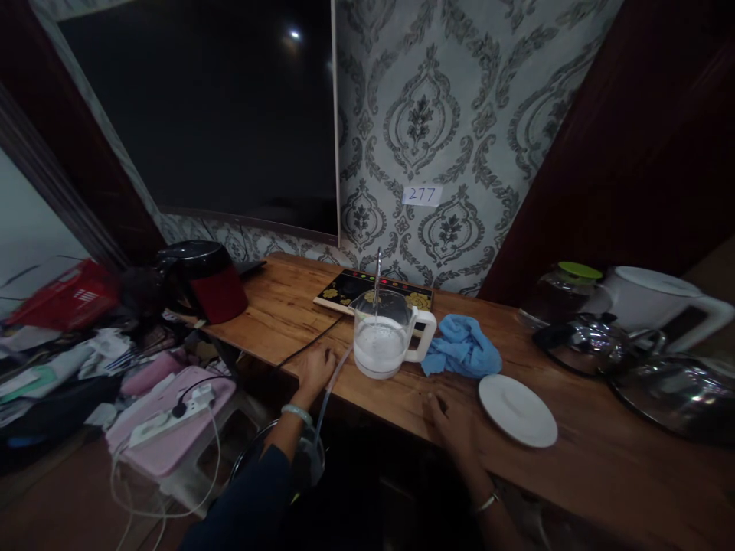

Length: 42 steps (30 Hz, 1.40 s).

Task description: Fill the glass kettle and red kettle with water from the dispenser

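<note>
- The glass kettle (379, 356) is standing upright on the wooden table (269, 306), near its front edge, and its white handle (422, 337) is pointing toward the right side.
- Behind it, the black tea stove (336, 291) with gold flowers is showing a lit red light, and its curved metal spout (379, 264) is hanging over the kettle's open mouth.
- Water is apparently running from the spout; the bubbly water (379, 348) is already filling a good part of the kettle, so the filling is looking well advanced.
- Some glass is showing above the water line, so the kettle is seemingly not yet brimming; the bubbles are making the exact level hard to tell.
- No lid is covering the kettle, so closing it is remaining undone.
- The left hand (318, 370) is resting at the table edge beside the clear hose (328, 394), its fingers loosely bent, with nothing visible in its hold; I cannot tell whether it is touching the hose.
- The right hand (451, 425) is lying at the edge, thumb and fingers relaxed and a little apart, apparently holding nothing.
- Near that hand, the round white plate (517, 411) is lying flat, and the blue cloth (462, 348) is sitting crumpled beside the handle, both out of either hand's grasp.
</note>
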Each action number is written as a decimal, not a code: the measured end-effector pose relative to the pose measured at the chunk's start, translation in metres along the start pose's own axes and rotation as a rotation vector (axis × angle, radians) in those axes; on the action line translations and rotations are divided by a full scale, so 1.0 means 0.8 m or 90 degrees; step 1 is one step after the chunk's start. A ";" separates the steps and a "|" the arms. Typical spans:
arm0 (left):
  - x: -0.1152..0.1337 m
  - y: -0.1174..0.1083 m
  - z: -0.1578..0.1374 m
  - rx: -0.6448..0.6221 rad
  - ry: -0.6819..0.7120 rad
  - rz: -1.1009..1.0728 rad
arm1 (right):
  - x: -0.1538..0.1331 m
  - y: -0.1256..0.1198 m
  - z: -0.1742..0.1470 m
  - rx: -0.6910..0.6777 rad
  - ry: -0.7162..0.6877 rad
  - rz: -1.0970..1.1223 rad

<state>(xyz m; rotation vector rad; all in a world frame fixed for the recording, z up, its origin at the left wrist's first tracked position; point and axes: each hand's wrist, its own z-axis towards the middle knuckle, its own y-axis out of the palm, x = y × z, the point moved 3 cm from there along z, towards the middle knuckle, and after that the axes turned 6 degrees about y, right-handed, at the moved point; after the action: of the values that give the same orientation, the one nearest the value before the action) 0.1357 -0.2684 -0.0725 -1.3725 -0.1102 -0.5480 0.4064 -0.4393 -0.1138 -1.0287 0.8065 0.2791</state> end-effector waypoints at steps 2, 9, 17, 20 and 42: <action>0.002 -0.002 0.000 -0.002 0.000 -0.006 | 0.000 0.000 0.000 -0.003 -0.003 -0.004; 0.004 -0.005 -0.002 -0.007 0.005 -0.015 | -0.004 -0.002 0.000 -0.006 -0.006 0.017; -0.001 0.002 0.001 0.003 0.022 -0.002 | 0.000 -0.001 0.001 0.011 -0.009 0.005; -0.003 0.004 0.002 0.004 0.023 0.000 | 0.000 0.000 0.000 0.016 -0.016 -0.008; -0.007 0.007 0.003 0.007 0.021 -0.028 | -0.004 -0.001 0.000 0.011 -0.022 0.004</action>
<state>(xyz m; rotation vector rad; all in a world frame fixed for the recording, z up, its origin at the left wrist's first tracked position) 0.1340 -0.2639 -0.0794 -1.3530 -0.1160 -0.6052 0.4047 -0.4396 -0.1114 -1.0031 0.7804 0.2939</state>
